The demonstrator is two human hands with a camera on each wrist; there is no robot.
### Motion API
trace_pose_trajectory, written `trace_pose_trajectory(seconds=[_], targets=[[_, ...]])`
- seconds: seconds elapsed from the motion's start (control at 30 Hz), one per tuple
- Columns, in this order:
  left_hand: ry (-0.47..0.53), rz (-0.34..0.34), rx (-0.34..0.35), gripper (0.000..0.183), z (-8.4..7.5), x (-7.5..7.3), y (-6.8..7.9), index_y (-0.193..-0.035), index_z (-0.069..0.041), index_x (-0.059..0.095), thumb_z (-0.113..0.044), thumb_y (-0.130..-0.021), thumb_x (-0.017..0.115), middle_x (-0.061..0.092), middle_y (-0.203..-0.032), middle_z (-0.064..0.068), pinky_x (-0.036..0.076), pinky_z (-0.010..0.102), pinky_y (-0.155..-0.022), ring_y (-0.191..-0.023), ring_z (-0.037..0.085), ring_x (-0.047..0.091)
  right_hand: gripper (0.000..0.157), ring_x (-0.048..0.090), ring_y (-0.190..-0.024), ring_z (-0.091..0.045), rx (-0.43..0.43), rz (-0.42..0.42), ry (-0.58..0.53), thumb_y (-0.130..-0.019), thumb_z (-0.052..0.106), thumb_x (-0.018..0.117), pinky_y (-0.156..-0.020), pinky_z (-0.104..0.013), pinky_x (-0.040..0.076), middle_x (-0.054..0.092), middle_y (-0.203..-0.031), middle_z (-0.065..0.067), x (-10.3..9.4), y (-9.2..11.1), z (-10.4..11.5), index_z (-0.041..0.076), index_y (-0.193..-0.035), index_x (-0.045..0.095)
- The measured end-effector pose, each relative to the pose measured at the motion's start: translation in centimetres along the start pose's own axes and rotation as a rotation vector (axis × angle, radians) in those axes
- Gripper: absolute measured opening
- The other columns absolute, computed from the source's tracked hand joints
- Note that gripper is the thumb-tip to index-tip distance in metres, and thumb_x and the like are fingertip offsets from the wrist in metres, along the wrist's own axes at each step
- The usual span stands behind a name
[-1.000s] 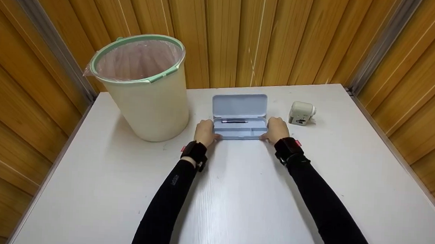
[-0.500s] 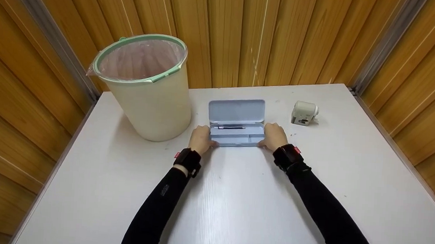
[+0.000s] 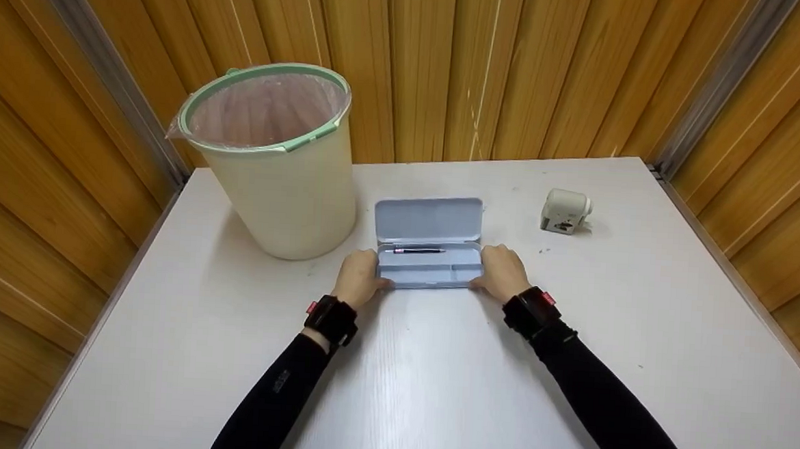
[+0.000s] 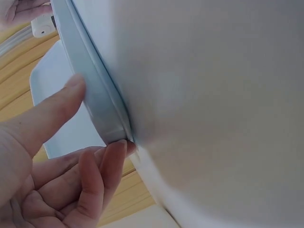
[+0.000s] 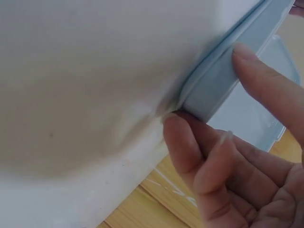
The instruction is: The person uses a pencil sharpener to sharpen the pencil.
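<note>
A light blue pencil case [image 3: 429, 220] lies on the white table with its hinged lid raised at the back. One dark pen [image 3: 418, 251] rests in its long rear compartment; two front compartments lie before it. My left hand [image 3: 358, 277] holds the case's left end, thumb along the front wall and fingers around the corner, as the left wrist view shows. At the right end, my right hand [image 3: 502, 272] grips in the same way; the right wrist view shows its thumb [image 5: 266, 76] against the front wall and its fingers at the end.
A tall cream bin [image 3: 298, 205] with a green rim and a clear liner stands at the left rear. At the right rear is a small whitish bottle-like container [image 3: 566, 211], its round cap facing right. Wood-patterned panels [image 3: 442, 69] close off the table's back and sides.
Both hands have drawn the pencil case across the table toward me and slightly left. Its lid stays raised and the pen has stayed inside.
</note>
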State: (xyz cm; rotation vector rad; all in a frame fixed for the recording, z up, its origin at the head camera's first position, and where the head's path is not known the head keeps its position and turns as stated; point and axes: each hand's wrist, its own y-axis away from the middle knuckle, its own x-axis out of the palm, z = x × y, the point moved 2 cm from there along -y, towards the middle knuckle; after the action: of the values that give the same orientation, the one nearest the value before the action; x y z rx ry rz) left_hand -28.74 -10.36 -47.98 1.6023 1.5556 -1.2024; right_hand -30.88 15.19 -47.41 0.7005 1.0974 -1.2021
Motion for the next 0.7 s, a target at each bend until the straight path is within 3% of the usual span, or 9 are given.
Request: trace_pose_trajectory(seconds=[0.1, 0.3, 0.53, 0.7], targets=[[-0.028, 0.005, 0.021, 0.041, 0.1, -0.2, 0.9, -0.089, 0.006, 0.069, -0.023, -0.068, 0.088, 0.072, -0.080, 0.018, 0.055, 0.044, -0.069, -0.077, 0.034, 0.070, 0.050, 0.067, -0.085, -0.043, -0.021, -0.007, 0.035, -0.063, 0.016, 0.091, -0.077, -0.052, 0.053, 0.070, -0.088, -0.027, 0.1, 0.8, 0.6, -0.013, -0.095, 0.066], [-0.013, 0.023, -0.004, 0.040, 0.5, -0.6, 2.2, -0.088, 0.006, 0.070, -0.025, -0.068, 0.088, 0.072, -0.077, 0.016, 0.054, 0.041, -0.064, -0.067, 0.025, 0.064, 0.048, 0.067, -0.079, -0.042, -0.051, -0.020, 0.063, -0.062, 0.019, 0.092, -0.071, -0.051, 0.054, 0.070, -0.083, -0.026, 0.3, 2.1, 1.6, -0.011, -0.088, 0.065], [-0.051, 0.016, 0.017, 0.044, 0.4, -1.1, 3.6, -0.088, 0.006, 0.070, -0.027, -0.066, 0.089, 0.071, -0.077, 0.018, 0.055, 0.045, -0.068, -0.073, 0.035, 0.069, 0.043, 0.066, -0.074, -0.037, -0.056, -0.007, 0.102, -0.063, 0.020, 0.091, -0.067, -0.048, 0.053, 0.068, -0.078, -0.022, 0.4, 3.5, 2.6, -0.008, -0.081, 0.065], [-0.051, 0.010, 0.019, 0.042, 0.3, -1.3, 4.6, -0.084, 0.005, 0.070, -0.026, -0.065, 0.090, 0.070, -0.074, 0.016, 0.053, 0.045, -0.064, -0.069, 0.031, 0.067, 0.038, 0.066, -0.072, -0.036, -0.059, 0.009, 0.115, -0.065, 0.019, 0.090, -0.065, -0.048, 0.054, 0.068, -0.077, -0.021, 0.4, 4.3, 2.9, -0.007, -0.077, 0.064]])
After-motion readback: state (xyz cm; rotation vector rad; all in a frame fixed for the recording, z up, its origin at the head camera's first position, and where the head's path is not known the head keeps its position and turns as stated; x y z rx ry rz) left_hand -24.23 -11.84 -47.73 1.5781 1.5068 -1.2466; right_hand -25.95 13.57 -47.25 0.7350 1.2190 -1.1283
